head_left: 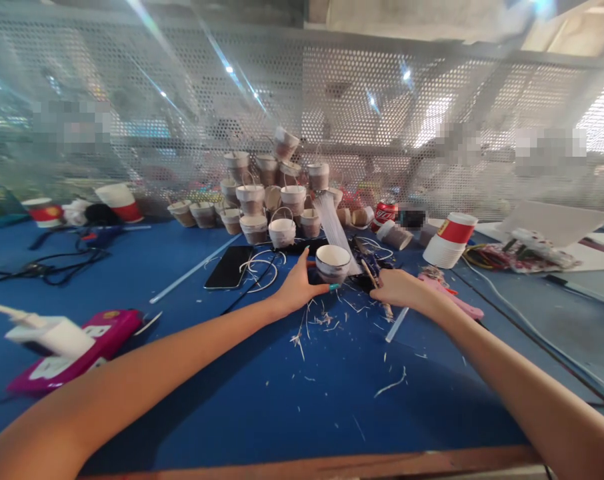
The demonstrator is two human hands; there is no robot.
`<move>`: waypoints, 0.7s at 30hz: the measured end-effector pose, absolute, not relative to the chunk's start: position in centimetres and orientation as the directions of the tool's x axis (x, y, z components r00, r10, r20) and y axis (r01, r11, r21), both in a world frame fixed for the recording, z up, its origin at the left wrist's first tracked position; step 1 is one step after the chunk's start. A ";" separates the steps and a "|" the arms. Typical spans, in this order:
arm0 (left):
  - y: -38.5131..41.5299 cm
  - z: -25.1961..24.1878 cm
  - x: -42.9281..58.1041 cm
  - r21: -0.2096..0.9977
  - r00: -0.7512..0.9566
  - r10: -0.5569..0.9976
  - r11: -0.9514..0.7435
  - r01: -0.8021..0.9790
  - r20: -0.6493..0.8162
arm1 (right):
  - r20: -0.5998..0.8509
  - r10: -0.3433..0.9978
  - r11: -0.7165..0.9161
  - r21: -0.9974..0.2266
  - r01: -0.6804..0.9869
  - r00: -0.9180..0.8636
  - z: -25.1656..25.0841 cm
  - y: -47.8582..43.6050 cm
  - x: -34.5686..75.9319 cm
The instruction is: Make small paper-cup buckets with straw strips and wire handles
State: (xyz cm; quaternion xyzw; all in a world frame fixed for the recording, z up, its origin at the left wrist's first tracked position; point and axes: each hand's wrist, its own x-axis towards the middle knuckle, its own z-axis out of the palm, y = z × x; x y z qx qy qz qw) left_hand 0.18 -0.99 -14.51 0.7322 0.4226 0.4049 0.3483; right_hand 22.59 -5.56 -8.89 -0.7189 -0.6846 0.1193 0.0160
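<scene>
Cup, upright in the person's clasping left hand, forearm outstretched; rightward, the curled right hand meets a wooden stick, its grip impossible to tell.

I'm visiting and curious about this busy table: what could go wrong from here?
The stacked pots might topple, since the top pot leans. The small cup could tip if the left hand's grip slips. The left forearm might nudge the pink power strip, which appears close beside it.
</scene>
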 end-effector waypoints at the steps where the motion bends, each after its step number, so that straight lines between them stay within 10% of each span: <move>1: -0.9 -14.6 0.2 0.863 0.280 0.910 -0.389 0.322 0.306 | -0.139 0.990 -0.059 -0.182 0.982 0.034 -8.9 -5.5 22.6; 7: -0.6 -15.1 0.1 0.901 0.165 0.930 -0.361 0.239 0.329 | 0.226 0.961 -0.103 -0.242 0.965 0.160 -8.8 -4.3 24.5; 13: -0.5 -15.9 0.0 0.892 0.101 0.928 -0.373 0.255 0.359 | 0.140 0.974 -0.023 -0.727 0.686 0.180 -10.9 -2.3 25.8; 21: -1.1 -13.9 -1.9 0.611 0.083 0.816 -0.491 0.621 0.572 | 0.696 0.718 0.312 -0.341 0.887 0.015 -10.1 -3.7 24.9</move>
